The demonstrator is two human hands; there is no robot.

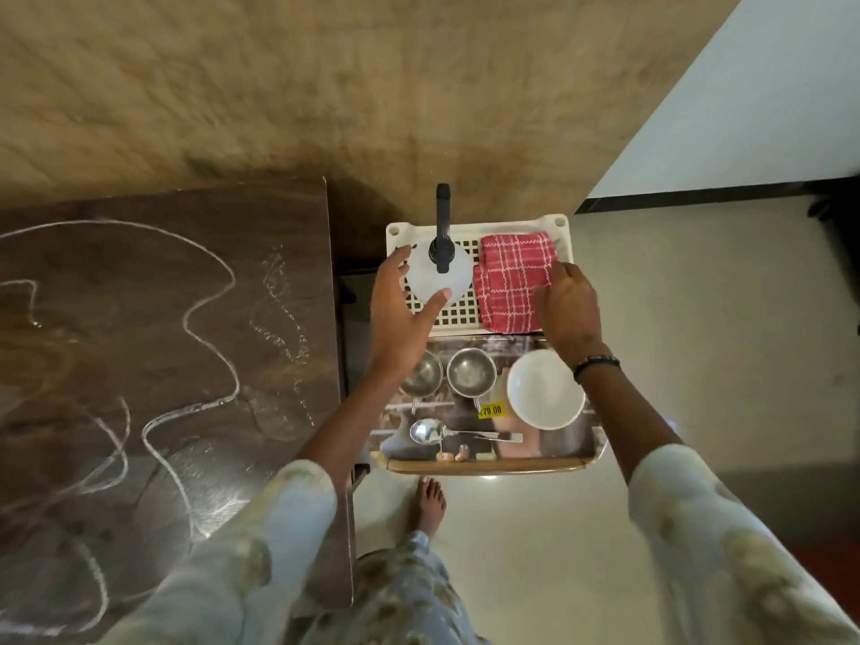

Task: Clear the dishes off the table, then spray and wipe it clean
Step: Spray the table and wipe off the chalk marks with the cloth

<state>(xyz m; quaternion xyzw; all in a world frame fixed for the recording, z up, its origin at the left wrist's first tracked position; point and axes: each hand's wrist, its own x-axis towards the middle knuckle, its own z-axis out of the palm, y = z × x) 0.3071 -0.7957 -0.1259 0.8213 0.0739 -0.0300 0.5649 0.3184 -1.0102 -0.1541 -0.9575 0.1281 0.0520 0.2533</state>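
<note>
1. Dark brown wooden surface (163,342), left: streaked with pale wavy lines and smears of residue; no dishes lie on it.
2. Cream perforated plastic crate (458,314), far, just right of the surface: it carries a translucent white spray bottle with a black trigger head (430,272) on its left and a folded red-and-white checked cloth (512,286) on its right.
3. Reflective steel tray with a wooden near edge (488,463), just near of the crate: it holds two small steel bowls (470,372) side by side at left, a round white ceramic bowl (544,388) at right, a steel spoon (430,431) near the front edge, and a yellow price sticker (491,410).
4. Your left hand (400,318): fingers spread and released, thumb and fingertips at the spray bottle's sides, not clasped round it.
5. Your right hand (565,309): fingers curled down onto the cloth's right edge, grasping it.
6. A bare foot (428,502) stands on the pale floor (698,365), near of the tray.
</note>
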